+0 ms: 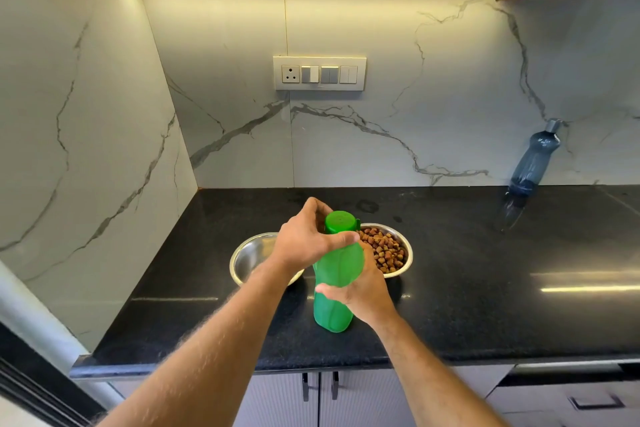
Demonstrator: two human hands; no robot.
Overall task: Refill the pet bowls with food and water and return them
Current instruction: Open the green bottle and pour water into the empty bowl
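Note:
A green plastic bottle [335,274] stands upright on the black countertop [485,281], its green cap on. My right hand [363,284] grips the bottle's body from the right. My left hand [308,236] wraps around the neck just below the cap, thumb in front. Behind the bottle sit two steel bowls. The left bowl [252,255] looks empty and is partly hidden by my left wrist. The right bowl [398,253] holds brown kibble [386,250].
A dark blue-grey bottle [533,159] stands at the back right against the marble wall. A switch panel [319,73] is on the wall above. Cabinet doors [318,392] lie below the counter edge. A marble side wall closes the left.

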